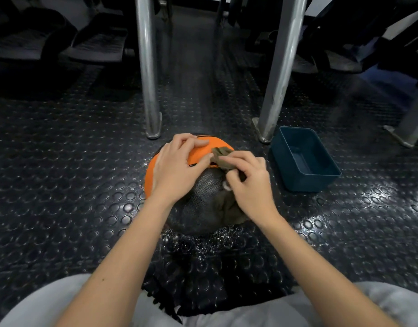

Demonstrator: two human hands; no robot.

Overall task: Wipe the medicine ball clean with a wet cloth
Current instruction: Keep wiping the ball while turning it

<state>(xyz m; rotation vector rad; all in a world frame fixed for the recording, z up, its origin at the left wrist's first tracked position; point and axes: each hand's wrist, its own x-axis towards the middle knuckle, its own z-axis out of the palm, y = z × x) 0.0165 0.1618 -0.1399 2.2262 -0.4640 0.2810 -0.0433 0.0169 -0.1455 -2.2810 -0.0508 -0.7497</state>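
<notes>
An orange and black medicine ball [201, 204] sits on the studded rubber floor in front of my knees. A damp olive-brown cloth [223, 158] lies bunched over the ball's top and trails down its right side. My left hand [177, 166] rests on the orange top left of the ball, its thumb touching the cloth's edge. My right hand [248, 182] pinches the cloth with curled fingers on the ball's upper right.
A dark blue plastic tub [304, 159] stands on the floor just right of the ball. Two metal legs [149, 90] [277, 86] rise right behind the ball. Dark benches and gym gear fill the back. Water spots glisten on the floor near the ball.
</notes>
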